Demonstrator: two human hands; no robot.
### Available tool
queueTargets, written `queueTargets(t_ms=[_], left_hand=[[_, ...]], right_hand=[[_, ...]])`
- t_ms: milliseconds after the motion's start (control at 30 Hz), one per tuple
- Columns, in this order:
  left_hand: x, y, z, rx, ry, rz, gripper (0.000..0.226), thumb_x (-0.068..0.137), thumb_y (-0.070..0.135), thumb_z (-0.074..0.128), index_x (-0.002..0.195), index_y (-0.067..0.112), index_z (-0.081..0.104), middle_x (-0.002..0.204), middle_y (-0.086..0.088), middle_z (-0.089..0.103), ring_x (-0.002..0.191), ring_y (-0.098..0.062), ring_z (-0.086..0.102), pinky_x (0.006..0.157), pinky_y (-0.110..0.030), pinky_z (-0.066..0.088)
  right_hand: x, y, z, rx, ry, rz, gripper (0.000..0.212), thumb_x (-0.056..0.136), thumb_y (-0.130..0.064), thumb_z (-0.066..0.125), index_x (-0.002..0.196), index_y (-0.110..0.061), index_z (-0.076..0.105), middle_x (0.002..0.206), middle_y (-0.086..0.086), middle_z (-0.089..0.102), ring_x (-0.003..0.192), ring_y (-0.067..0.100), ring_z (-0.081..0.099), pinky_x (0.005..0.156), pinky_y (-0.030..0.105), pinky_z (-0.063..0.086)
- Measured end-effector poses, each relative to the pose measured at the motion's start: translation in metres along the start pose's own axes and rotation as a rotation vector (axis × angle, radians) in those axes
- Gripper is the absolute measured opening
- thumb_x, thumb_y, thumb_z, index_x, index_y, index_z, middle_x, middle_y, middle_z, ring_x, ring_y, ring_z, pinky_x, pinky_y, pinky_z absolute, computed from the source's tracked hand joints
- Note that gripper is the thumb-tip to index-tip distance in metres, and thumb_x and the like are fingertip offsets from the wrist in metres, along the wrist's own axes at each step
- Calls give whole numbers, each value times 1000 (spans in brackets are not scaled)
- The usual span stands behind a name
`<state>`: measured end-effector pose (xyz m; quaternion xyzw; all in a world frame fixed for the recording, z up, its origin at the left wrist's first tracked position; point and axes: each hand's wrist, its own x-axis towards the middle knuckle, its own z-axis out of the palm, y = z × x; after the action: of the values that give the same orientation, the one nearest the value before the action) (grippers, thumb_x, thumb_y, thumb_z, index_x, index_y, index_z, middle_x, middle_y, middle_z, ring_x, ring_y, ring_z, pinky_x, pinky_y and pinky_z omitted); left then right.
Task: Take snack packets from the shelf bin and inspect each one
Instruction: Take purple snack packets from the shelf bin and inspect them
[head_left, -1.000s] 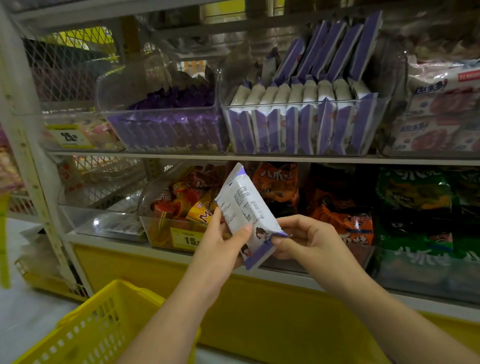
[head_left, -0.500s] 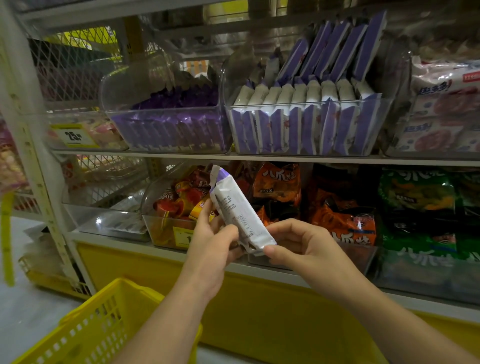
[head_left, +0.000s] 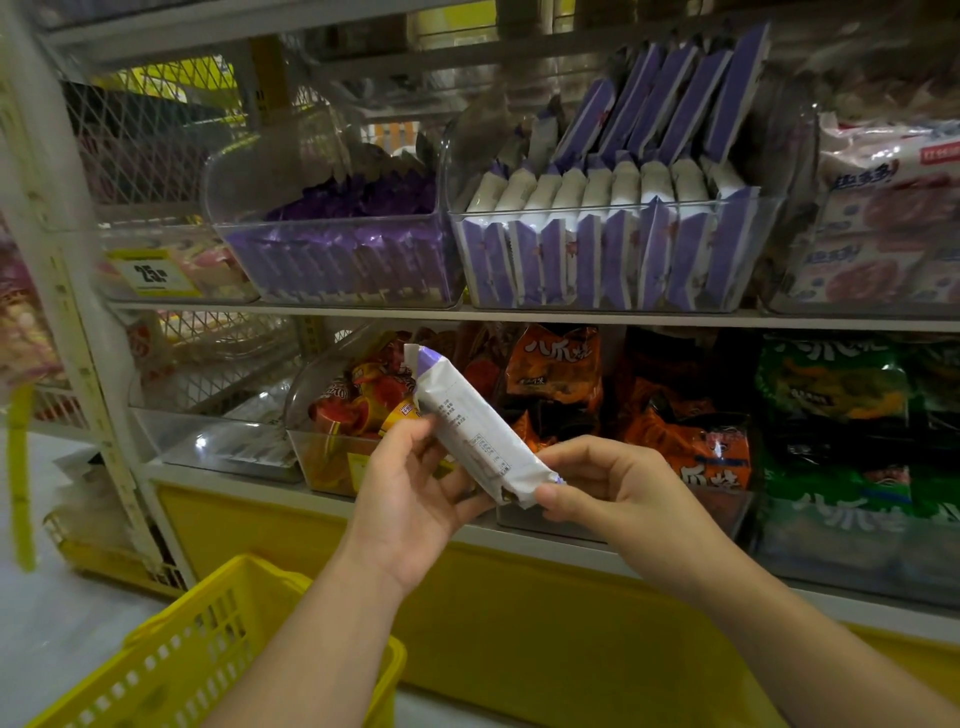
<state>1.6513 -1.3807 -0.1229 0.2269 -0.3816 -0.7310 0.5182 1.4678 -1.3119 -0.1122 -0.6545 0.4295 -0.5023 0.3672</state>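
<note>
Holding anything just now?

Yes. The fingers (head_left: 415, 441) of my left hand (head_left: 410, 499) are curled about the middle of one snack packet (head_left: 472, 431), cradling it from its nine o'clock side. My right hand (head_left: 613, 493) pinches the lower sealed end between thumb and fingertips. Neither hand is slack.

How does the packet lie?

Tilted, in the air in front of the lower shelf. Its purple-tipped top end points to eleven o'clock and the pinched end to five. The white face with small printed text is turned to me, but the print is too small to read.

And the shelf bin?

Up at one o'clock from my hands, on the upper shelf (head_left: 519, 314). It is a clear shelf bin (head_left: 597, 203) packed with like white-and-purple packets standing on edge, with a second row leaning behind them. It is well apart from the one I hold.

What else is round you?

Just beside that bin, at its nine o'clock, stands a clear bin of purple wrappers (head_left: 337, 260). Further that way is a yellow price tag (head_left: 150, 273). Behind my hands, orange bags (head_left: 556, 364) sit at twelve to one o'clock, and green bags (head_left: 831, 379) lie out at three. Down at seven o'clock, near my left forearm, is a yellow basket (head_left: 208, 649).
</note>
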Motion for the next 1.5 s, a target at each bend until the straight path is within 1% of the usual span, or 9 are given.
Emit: queueTargets(t_ms=[167, 300, 633, 733, 833, 1033, 1167, 1300, 1500], left_hand=[[-6, 3, 10, 386, -135, 113, 41, 85, 36, 66, 126, 40, 59, 117, 1, 69, 105, -20, 68, 77, -36, 57], [-13, 7, 18, 664, -252, 266, 88, 80, 15, 71, 132, 70, 26, 129, 18, 61, 121, -9, 59, 89, -28, 55], [-19, 80, 70, 755, -110, 688, 54, 79, 39, 73, 128, 51, 55, 128, 13, 64, 117, -9, 61, 95, -34, 52], [-11, 115, 93, 979, -38, 827, 54, 82, 38, 71, 134, 42, 54, 125, 27, 59, 112, 14, 56, 85, -6, 46], [5, 149, 112, 1219, 19, 916, 55, 85, 29, 72, 137, 35, 52, 115, 38, 48, 100, 30, 46, 78, 7, 33], [64, 196, 144, 1708, 66, 848, 51, 88, 38, 68, 136, 43, 52, 52, 27, 52, 59, -1, 56, 72, -33, 54], [108, 209, 153, 1838, 113, 851, 49, 89, 43, 63, 136, 46, 49, 90, 6, 72, 97, -23, 66, 85, -36, 51], [153, 216, 159, 1885, 110, 809, 48, 91, 40, 61, 137, 42, 48, 111, 7, 71, 111, -21, 62, 91, -34, 49], [214, 219, 168, 1839, 36, 619, 44, 91, 33, 63, 133, 30, 51, 80, 12, 55, 89, -21, 60, 81, -29, 48]], right_hand=[[5, 0, 1, 156, 100, 6, 26, 79, -24, 65, 105, -18, 67, 99, 1, 76, 91, 18, 72, 72, 25, 58], [6, -11, 5, 310, 128, -23, 46, 88, -8, 58, 124, -36, 53, 105, -3, 73, 95, 20, 72, 72, 27, 59], [25, -95, -18, -233, 60, -230, 50, 91, -30, 61, 125, -61, 41, 105, -29, 67, 103, -8, 62, 85, 14, 51], [41, -125, -31, -467, 44, -222, 55, 92, -41, 55, 138, -59, 30, 92, -41, 60, 98, -24, 53, 76, -1, 44], [61, -154, -51, -750, 3, -232, 50, 94, -40, 55, 140, -48, 38, 111, -27, 64, 104, -11, 58, 87, 11, 48], [127, -191, -102, -1332, 147, -378, 31, 94, -38, 55, 123, -33, 63, 114, -9, 69, 108, 15, 61, 88, 38, 52], [176, -197, -125, -1581, 152, -416, 32, 93, -37, 54, 124, -32, 61, 116, -4, 64, 113, 21, 52, 91, 36, 45], [213, -195, -136, -1674, 136, -385, 33, 90, -31, 55, 123, -28, 61, 123, 0, 61, 118, 24, 49, 95, 35, 39], [244, -190, -153, -1687, 41, -285, 39, 92, -35, 53, 130, -29, 53, 135, 1, 54, 119, 28, 51, 94, 35, 41]])
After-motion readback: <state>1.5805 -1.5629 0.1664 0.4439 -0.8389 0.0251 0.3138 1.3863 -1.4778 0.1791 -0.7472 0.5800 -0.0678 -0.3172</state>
